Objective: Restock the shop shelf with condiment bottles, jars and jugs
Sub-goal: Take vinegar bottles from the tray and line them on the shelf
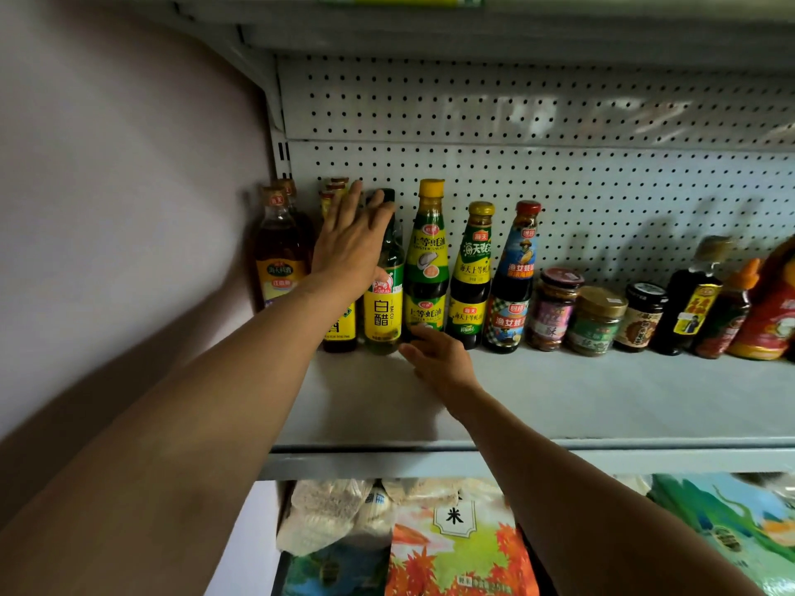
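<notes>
A row of condiment bottles and jars stands along the back of the grey shelf. My left hand lies with straight fingers against the upper part of the white vinegar bottle, a clear bottle with a yellow label and dark cap. My right hand reaches low, its fingers touching the base of the oyster sauce bottle with the yellow cap. Two more sauce bottles stand right of it. Amber cooking-wine bottles fill the left end, partly hidden by my left arm.
Small jars and dark soy bottles continue to the right, ending with a red jug. A pegboard back panel rises behind. The wall closes the left side. Rice bags lie on the shelf below.
</notes>
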`<state>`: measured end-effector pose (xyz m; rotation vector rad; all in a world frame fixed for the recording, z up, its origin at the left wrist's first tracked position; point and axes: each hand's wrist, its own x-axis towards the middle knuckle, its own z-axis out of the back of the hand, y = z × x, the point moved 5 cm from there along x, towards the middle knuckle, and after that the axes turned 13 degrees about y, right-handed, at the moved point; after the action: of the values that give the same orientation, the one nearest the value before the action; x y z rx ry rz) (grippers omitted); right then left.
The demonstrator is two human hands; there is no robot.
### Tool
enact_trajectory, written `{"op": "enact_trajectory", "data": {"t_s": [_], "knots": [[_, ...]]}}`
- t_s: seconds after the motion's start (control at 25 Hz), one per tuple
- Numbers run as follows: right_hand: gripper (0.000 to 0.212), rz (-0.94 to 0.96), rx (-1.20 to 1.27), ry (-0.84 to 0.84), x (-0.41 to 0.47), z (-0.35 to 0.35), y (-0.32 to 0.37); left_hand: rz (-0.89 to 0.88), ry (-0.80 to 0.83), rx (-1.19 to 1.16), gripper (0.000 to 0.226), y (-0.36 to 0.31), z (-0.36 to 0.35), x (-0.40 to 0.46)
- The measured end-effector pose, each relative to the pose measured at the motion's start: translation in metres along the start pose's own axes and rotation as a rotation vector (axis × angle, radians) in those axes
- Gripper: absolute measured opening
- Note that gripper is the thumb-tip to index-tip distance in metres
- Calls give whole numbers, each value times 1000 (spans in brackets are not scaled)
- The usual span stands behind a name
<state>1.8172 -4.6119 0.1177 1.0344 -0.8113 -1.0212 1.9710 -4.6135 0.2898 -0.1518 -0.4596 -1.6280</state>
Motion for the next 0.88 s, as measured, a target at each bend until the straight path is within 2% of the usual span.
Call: {"op": "enact_trajectory", "data": {"t_s": [0.12,0.24,0.36,0.44,0.52,0.72,0.88], "knots": [[59,-50,-120,9,-21,24,4,80,22,54,121,-4,-1,-14],[66,-56,-244,27,-49,52,13,114,2,-37,122,-21,0,-47],[72,-74,-333,54,-75,75,16,178,67,-302,109,-46,0,-91],[71,-72,-406,73,-92,85,16,251,74,-530,97,-59,-4,-122],[68,-63,-495,107,-113,93,13,319,80,-663,84,-76,-12,-158],[69,13,-694,230,-172,97,-2,433,222,-716,70,-120,-38,-240],[74,31,-753,315,-216,89,-25,507,263,-677,69,-149,-54,-299]]}}
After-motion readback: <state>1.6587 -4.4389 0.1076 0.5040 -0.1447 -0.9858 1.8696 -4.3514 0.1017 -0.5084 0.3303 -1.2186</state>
